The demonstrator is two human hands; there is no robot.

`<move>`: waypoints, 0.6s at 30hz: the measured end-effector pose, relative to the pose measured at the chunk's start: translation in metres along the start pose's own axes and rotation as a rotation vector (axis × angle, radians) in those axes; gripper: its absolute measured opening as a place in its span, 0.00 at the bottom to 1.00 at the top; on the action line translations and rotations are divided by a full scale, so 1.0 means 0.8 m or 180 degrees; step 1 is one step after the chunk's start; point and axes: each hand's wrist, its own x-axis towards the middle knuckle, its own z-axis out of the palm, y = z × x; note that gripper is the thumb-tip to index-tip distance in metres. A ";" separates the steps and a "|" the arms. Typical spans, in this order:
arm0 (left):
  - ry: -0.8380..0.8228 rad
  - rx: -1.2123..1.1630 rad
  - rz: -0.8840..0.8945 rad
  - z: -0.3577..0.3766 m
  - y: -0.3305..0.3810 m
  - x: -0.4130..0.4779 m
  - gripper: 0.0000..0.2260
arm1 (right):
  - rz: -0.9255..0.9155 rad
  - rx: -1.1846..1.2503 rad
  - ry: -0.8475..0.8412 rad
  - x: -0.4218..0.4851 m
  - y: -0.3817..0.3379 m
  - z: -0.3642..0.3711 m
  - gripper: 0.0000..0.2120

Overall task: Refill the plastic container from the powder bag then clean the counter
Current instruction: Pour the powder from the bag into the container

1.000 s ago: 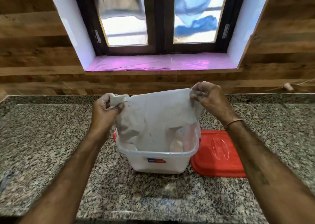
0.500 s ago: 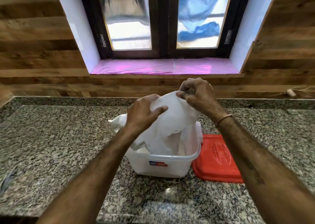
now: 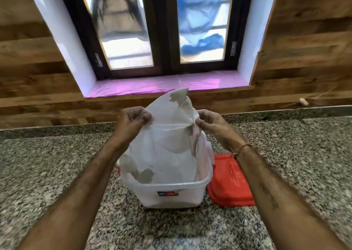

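A translucent white plastic container (image 3: 167, 194) with a small red and blue label stands on the granite counter (image 3: 57, 173). A white powder bag (image 3: 165, 141) hangs upside down over it, its lower end inside the container, with patches of powder clinging to the film. My left hand (image 3: 131, 124) pinches the bag's left upper edge. My right hand (image 3: 211, 124) pinches its right upper edge. One corner of the bag sticks up between the hands. The container's contents are hidden by the bag.
The red lid (image 3: 230, 181) lies flat on the counter, touching the container's right side. A wooden wall and a window with a pink-covered sill (image 3: 165, 84) stand behind the counter. A small pale object (image 3: 303, 101) with a cord sits at the back right.
My hands have lifted the bag higher and moved apart, the left one shifting from on top of the bag to its left edge. The bag now stands taller over the container.
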 end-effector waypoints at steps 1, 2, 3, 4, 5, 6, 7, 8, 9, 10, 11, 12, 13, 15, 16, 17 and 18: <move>0.0043 -0.0019 -0.0006 0.000 -0.001 0.000 0.10 | 0.0028 -0.0036 0.0119 0.000 0.007 0.000 0.14; 0.0073 -0.0053 0.0003 0.001 0.001 -0.001 0.10 | 0.0055 -0.0106 0.0241 0.000 0.014 0.000 0.12; 0.0098 -0.0081 0.0001 0.001 0.001 -0.001 0.09 | 0.0060 -0.0169 0.0363 0.000 0.020 0.001 0.10; 0.0115 -0.0092 -0.0010 0.002 0.002 -0.001 0.09 | 0.0026 -0.0225 0.0491 -0.001 0.026 0.003 0.09; 0.0139 -0.0091 -0.0019 0.002 0.002 -0.001 0.09 | -0.0043 -0.0261 0.0630 -0.002 0.031 0.005 0.08; 0.0174 -0.0072 -0.0024 0.001 0.001 -0.001 0.09 | -0.0116 -0.0288 0.0778 -0.003 0.033 0.008 0.08; 0.0217 -0.0051 -0.0027 0.000 0.000 0.000 0.09 | -0.0174 -0.0290 0.0915 -0.004 0.034 0.011 0.08; 0.0264 -0.0021 -0.0048 -0.002 -0.001 0.000 0.09 | -0.0206 -0.0295 0.1035 -0.006 0.034 0.014 0.09; 0.0307 0.0035 -0.0081 -0.004 -0.002 0.001 0.08 | -0.0214 -0.0304 0.1135 -0.007 0.036 0.015 0.09; 0.0344 0.0128 -0.0124 -0.006 -0.004 0.002 0.07 | -0.0200 -0.0355 0.1228 -0.008 0.038 0.017 0.10; 0.0362 0.0256 -0.0168 -0.008 -0.007 0.003 0.07 | -0.0189 -0.0437 0.1302 -0.008 0.042 0.018 0.10; 0.0362 0.0380 -0.0193 -0.010 -0.007 0.004 0.07 | -0.0177 -0.0543 0.1335 -0.007 0.044 0.019 0.11; 0.0344 0.0478 -0.0182 -0.010 -0.003 0.005 0.07 | -0.0185 -0.0598 0.1327 -0.006 0.046 0.021 0.12; 0.0291 0.0740 -0.0023 -0.005 0.011 0.010 0.06 | -0.0221 -0.0709 0.1265 -0.003 0.046 0.025 0.14; 0.0280 0.0899 0.0113 0.000 0.019 0.016 0.06 | -0.0251 -0.0809 0.1231 -0.003 0.044 0.027 0.14; 0.0284 0.1025 0.0240 0.006 0.028 0.024 0.08 | -0.0278 -0.0896 0.1185 -0.002 0.043 0.028 0.15; 0.0304 0.1103 0.0333 0.013 0.037 0.031 0.08 | -0.0295 -0.0946 0.1131 -0.002 0.042 0.029 0.15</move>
